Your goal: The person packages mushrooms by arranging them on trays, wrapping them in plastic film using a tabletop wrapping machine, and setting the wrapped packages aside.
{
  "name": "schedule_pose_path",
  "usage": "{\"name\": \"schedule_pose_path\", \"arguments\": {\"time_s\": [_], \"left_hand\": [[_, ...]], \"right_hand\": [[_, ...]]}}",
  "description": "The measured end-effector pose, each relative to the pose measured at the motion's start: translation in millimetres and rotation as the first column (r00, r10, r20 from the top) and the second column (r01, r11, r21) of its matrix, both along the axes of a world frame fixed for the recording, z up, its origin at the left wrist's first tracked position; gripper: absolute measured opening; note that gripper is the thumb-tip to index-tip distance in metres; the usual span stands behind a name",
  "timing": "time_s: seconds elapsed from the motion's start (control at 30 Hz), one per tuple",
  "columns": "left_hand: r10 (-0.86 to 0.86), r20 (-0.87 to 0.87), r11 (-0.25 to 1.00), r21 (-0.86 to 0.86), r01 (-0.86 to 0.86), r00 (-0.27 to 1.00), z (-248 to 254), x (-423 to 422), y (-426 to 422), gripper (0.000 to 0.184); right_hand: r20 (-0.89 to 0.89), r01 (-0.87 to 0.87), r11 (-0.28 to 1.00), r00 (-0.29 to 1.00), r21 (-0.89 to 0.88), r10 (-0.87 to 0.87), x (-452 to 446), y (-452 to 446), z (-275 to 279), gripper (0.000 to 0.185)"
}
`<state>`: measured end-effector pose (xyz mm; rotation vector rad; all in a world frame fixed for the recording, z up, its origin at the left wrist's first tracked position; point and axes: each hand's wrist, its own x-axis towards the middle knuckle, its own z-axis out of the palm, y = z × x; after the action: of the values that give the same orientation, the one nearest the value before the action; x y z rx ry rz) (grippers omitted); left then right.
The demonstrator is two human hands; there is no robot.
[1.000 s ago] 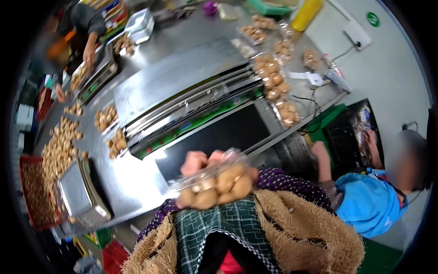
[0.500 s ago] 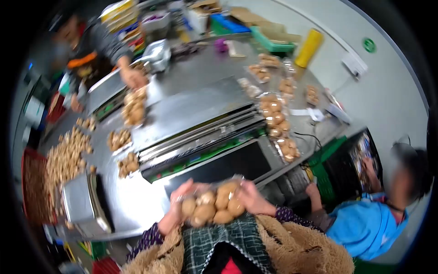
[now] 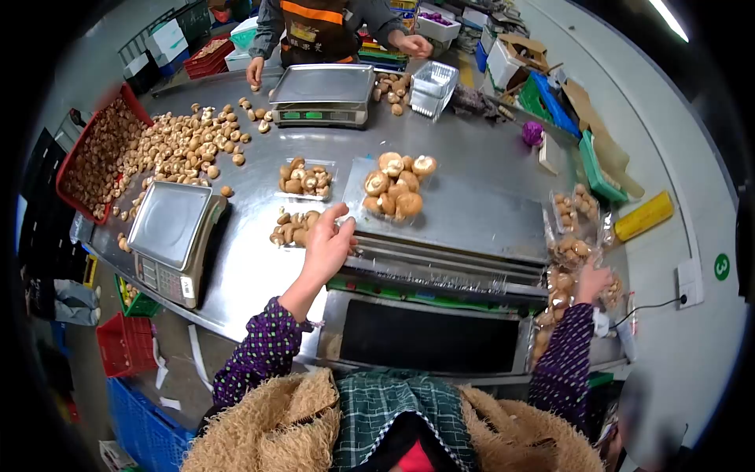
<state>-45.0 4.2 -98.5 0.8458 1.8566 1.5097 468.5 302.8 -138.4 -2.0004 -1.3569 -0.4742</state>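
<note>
My left hand (image 3: 329,242) hovers over the left end of the wrapping machine (image 3: 440,275), fingers apart and holding nothing. Just beyond it, a tray of large mushrooms (image 3: 397,185) sits on the machine's metal top. Two smaller mushroom trays, one farther back (image 3: 305,179) and one nearer (image 3: 294,228), lie left of the machine. At the right, my right hand (image 3: 594,282) touches the pile of wrapped mushroom packs (image 3: 560,287); its fingertips are partly hidden, so its grip is unclear.
Loose mushrooms (image 3: 189,141) spread beside a red crate (image 3: 102,157). One scale (image 3: 169,224) stands at the left, another (image 3: 322,86) at the back before a co-worker (image 3: 314,31). Clear trays (image 3: 432,86), a yellow roll (image 3: 645,216) and a green box (image 3: 602,169) are farther right.
The wrapped pack has left the space between my hands. My right hand has moved right to the packs, my left forward. A tray of large mushrooms now rests on the machine top; the view has turned.
</note>
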Motion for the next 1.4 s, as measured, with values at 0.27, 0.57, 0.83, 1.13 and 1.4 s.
{"name": "schedule_pose_path", "arguments": {"time_s": [0.27, 0.57, 0.83, 1.13, 1.4], "left_hand": [[0.002, -0.309, 1.000, -0.020, -0.009, 0.951, -19, -31, 76, 0.033], [-0.378, -0.172, 0.919, -0.190, 0.345, 0.910, -6, -75, 114, 0.027], [-0.367, -0.720, 0.924, -0.207, 0.323, 0.589, 18, -19, 129, 0.042], [-0.347, -0.344, 0.927, 0.013, 0.374, 0.873, 7, -21, 142, 0.027], [-0.253, -0.810, 0.961, -0.148, 0.233, 0.529, -10, -32, 135, 0.024]], "right_hand": [[-0.150, -0.997, 0.071, 0.074, -0.026, 0.986, -318, -38, 69, 0.049], [-0.389, -0.956, -0.128, -0.016, -0.263, 0.921, -315, -67, 71, 0.032], [-0.391, -0.952, 0.022, 0.147, -0.307, 0.908, -279, -88, 65, 0.023], [-0.129, -0.976, -0.019, 0.010, -0.217, 0.992, -331, -67, 56, 0.027], [-0.180, -0.944, -0.031, 0.030, -0.328, 0.983, -352, -70, 70, 0.028]]}}
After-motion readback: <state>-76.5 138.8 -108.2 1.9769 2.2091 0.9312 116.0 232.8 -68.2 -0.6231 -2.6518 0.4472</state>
